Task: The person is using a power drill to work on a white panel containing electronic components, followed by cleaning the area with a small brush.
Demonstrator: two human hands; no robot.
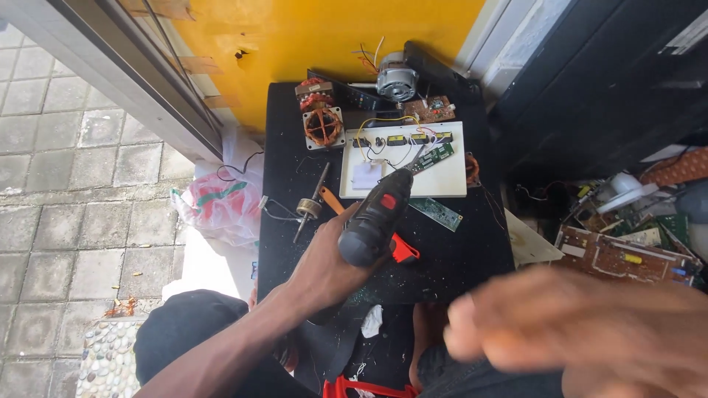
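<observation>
Black-and-red cordless drill (pixel 376 217) is being gripped in our left hand (pixel 332 262), its long axis pointing up and away toward the white board (pixel 442 180) just beyond, while our right hand (pixel 582 332) is hovering open, blurred, nearer us.

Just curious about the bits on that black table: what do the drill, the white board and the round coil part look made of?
Cordless drill in the left hand: probably matt black plastic with red trim.
White board: smooth, flat, likely painted wood or plastic.
Coil part: shiny reddish windings, seemingly copper wire, in a grey metal frame.
</observation>
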